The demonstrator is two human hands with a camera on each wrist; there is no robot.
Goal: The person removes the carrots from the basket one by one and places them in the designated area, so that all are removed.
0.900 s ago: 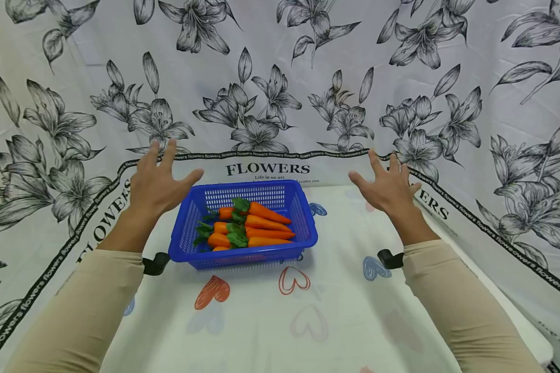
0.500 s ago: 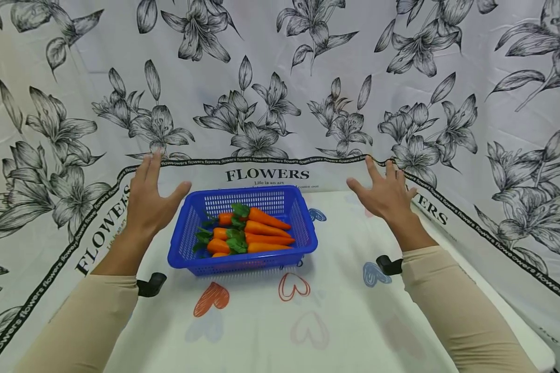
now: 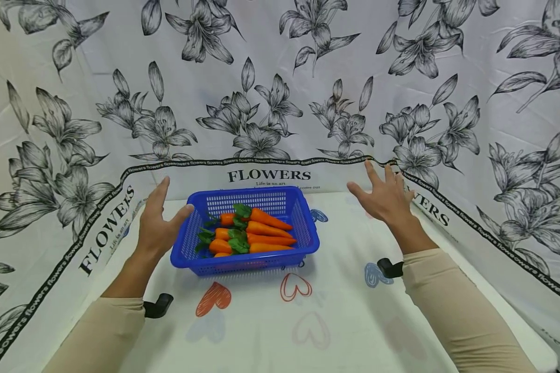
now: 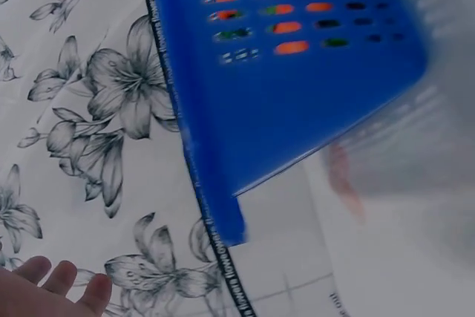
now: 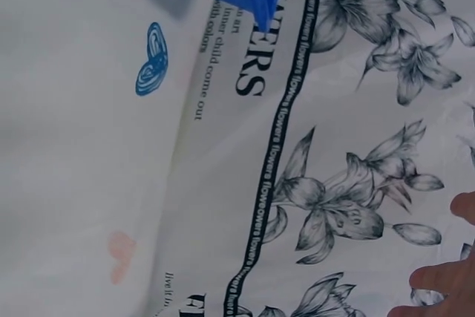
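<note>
A blue plastic basket (image 3: 245,263) with slotted sides stands toward the back of the table, left of the middle. Inside it lie several orange carrots (image 3: 267,229) with green leafy tops, side by side. My left hand (image 3: 157,225) is at the basket's left side, fingers extended and thumb near the rim; whether it touches cannot be told. In the left wrist view the basket wall (image 4: 297,102) is close, with a few fingertips in the lower left corner. Well to the right of the basket, my right hand (image 3: 385,197) hovers with spread fingers and holds nothing.
The table (image 3: 345,311) wears a white cloth printed with red and blue hearts. Behind it and at both sides hangs a white curtain (image 3: 280,41) with black flower drawings. A black wrist device (image 3: 158,305) sits at each cuff.
My left hand has come down and, latterly, in toward the basket's left side. The right hand has stayed nearly in place. The basket and carrots stay put; the head view has shifted slightly.
</note>
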